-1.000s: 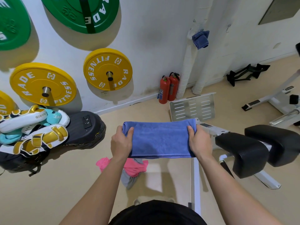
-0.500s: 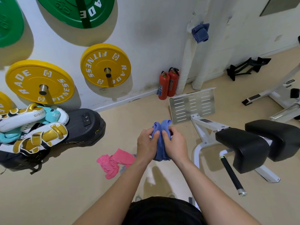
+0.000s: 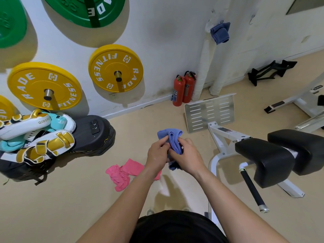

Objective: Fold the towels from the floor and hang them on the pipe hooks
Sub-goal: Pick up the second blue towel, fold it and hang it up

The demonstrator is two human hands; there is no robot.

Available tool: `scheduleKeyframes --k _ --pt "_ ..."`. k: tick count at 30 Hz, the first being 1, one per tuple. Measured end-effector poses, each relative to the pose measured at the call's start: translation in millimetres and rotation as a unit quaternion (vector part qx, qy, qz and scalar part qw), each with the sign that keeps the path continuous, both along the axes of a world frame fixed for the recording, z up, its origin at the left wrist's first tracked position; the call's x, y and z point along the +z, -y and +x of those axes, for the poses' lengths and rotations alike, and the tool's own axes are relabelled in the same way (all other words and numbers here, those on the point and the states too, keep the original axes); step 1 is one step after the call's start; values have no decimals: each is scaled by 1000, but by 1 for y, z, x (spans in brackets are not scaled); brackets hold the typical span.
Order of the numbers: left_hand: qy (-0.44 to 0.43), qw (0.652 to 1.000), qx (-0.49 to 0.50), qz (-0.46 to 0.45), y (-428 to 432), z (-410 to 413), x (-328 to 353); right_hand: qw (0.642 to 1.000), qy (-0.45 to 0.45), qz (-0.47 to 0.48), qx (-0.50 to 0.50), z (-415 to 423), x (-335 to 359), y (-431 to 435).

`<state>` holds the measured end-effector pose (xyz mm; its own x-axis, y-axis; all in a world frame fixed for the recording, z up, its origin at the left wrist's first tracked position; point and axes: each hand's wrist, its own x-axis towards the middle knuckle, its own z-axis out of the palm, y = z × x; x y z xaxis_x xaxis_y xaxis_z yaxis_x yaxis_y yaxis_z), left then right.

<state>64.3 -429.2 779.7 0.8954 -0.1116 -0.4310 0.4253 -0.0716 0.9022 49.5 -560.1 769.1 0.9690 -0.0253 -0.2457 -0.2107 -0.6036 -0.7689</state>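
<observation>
I hold a blue towel (image 3: 172, 142) folded in half in front of me, its two sides pressed together. My left hand (image 3: 157, 155) pinches its left side and my right hand (image 3: 186, 157) grips its right side; the hands touch. A crumpled pink towel (image 3: 122, 172) lies on the floor below my left forearm. Another blue towel (image 3: 220, 32) hangs high on the white wrapped pipe (image 3: 204, 64) at the wall. A bare hook (image 3: 252, 19) shows on the second pipe to its right.
A black padded bench (image 3: 266, 160) with a white frame stands right of my hands. Two red fire extinguishers (image 3: 183, 88) stand by the pipes. Boxing pads on a black base (image 3: 52, 135) sit at left. Yellow and green weight plates hang on the wall.
One second ago the blue towel was stretched wide between my hands. I brought both hands together, folding it in half, and now hold it bunched between them.
</observation>
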Motion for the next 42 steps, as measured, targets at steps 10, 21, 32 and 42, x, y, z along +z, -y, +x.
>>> scheduleKeyframes --k 10,21,32,42 --pt "160 949 -31 269 -37 14 -8 996 24 34 81 26 8 33" --pt "129 972 -58 188 -56 32 -1 991 -40 -98 81 43 20 30" --pt "101 980 10 173 -81 55 -7 979 -141 143 44 48 24 28" --pt "-30 995 -94 14 -90 68 -5 945 -28 304 -118 63 38 -6"
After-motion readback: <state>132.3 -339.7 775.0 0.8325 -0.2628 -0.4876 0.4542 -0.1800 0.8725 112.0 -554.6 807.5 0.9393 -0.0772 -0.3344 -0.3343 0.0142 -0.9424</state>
